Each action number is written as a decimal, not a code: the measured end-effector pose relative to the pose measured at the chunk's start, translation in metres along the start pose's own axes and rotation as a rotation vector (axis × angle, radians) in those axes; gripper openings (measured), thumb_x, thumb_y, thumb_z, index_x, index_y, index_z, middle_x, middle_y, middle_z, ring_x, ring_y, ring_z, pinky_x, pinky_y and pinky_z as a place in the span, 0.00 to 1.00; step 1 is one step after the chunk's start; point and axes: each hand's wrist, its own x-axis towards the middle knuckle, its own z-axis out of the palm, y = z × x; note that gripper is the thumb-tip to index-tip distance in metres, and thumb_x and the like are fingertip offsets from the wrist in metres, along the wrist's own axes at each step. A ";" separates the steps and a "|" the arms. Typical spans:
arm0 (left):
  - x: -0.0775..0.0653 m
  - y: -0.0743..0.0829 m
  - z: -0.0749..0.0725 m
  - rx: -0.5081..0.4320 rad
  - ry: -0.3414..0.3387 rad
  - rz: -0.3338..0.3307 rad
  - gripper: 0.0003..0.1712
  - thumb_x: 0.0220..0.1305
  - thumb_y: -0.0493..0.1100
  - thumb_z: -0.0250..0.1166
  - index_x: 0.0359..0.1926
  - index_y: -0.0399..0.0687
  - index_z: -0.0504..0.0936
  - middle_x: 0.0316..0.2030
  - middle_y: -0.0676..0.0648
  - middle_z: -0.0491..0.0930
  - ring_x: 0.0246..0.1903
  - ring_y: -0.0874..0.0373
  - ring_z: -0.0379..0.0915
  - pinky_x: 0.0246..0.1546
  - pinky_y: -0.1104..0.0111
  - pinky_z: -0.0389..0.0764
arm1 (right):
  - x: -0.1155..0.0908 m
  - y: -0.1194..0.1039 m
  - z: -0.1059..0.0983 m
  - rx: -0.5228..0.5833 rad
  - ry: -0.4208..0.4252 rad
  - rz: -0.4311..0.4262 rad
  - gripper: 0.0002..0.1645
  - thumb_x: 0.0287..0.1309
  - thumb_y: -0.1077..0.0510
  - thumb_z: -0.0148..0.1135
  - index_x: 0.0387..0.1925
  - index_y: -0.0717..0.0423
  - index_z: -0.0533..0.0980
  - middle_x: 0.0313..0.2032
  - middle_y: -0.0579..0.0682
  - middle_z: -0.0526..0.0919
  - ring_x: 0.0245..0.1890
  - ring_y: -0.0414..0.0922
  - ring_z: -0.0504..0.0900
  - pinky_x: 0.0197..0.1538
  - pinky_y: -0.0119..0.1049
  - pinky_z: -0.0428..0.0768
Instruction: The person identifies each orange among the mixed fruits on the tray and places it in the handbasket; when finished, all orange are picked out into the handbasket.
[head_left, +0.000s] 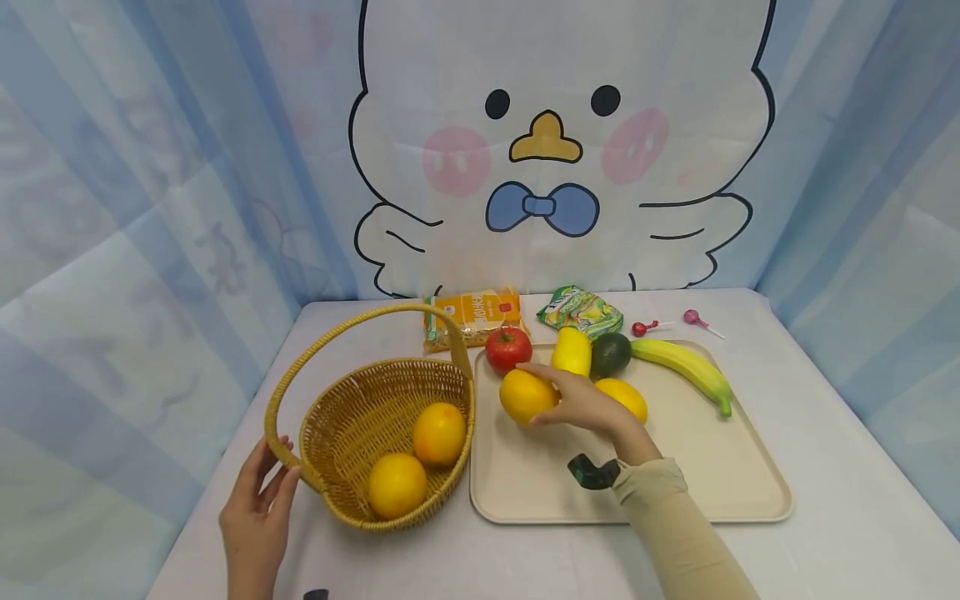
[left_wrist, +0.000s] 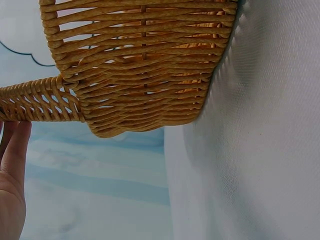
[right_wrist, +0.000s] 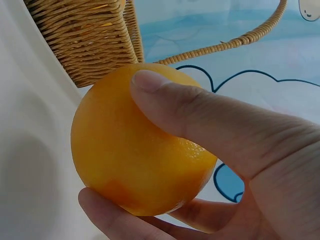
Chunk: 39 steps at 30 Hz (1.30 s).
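My right hand [head_left: 581,404] grips an orange [head_left: 527,397] above the left part of the beige tray [head_left: 540,500]. In the right wrist view the thumb lies across the orange [right_wrist: 135,150], with fingers under its far side. A wicker basket [head_left: 352,417] stands left of the tray, its handle arching up. Inside it lie an orange [head_left: 397,486] and another orange [head_left: 439,434] with a reddish patch. My left hand [head_left: 258,508] holds the foot of the basket handle [head_left: 281,450] between thumb and fingers. The left wrist view shows fingertips against the woven handle [left_wrist: 40,102].
On the tray sit a red apple [head_left: 508,349], a yellow fruit [head_left: 572,352], an avocado [head_left: 611,355], a banana [head_left: 686,371] and an orange [head_left: 626,397] partly behind my wrist. Behind it lie an orange packet [head_left: 476,315], a green candy bag [head_left: 581,311] and two lollipops [head_left: 693,318].
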 end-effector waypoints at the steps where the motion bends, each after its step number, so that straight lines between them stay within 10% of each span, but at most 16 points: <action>1: 0.000 0.000 0.000 -0.001 0.001 0.002 0.35 0.59 0.33 0.64 0.65 0.62 0.68 0.56 0.47 0.77 0.53 0.79 0.69 0.48 0.92 0.75 | 0.000 0.000 0.000 -0.002 0.001 0.000 0.47 0.46 0.53 0.73 0.67 0.32 0.61 0.65 0.47 0.67 0.62 0.52 0.65 0.67 0.62 0.65; 23: 0.001 -0.003 0.001 -0.068 0.013 0.078 0.34 0.56 0.28 0.64 0.64 0.49 0.69 0.54 0.39 0.77 0.52 0.80 0.69 0.48 0.91 0.75 | -0.001 -0.007 0.002 -0.023 0.011 -0.017 0.47 0.46 0.52 0.73 0.66 0.31 0.61 0.66 0.48 0.67 0.62 0.52 0.66 0.68 0.60 0.66; 39: 0.000 0.000 0.000 -0.062 0.012 0.077 0.35 0.56 0.27 0.64 0.64 0.53 0.70 0.51 0.67 0.74 0.52 0.80 0.69 0.48 0.89 0.76 | -0.002 -0.018 0.003 -0.040 0.007 -0.043 0.47 0.46 0.51 0.73 0.66 0.28 0.60 0.67 0.47 0.65 0.63 0.52 0.66 0.67 0.62 0.66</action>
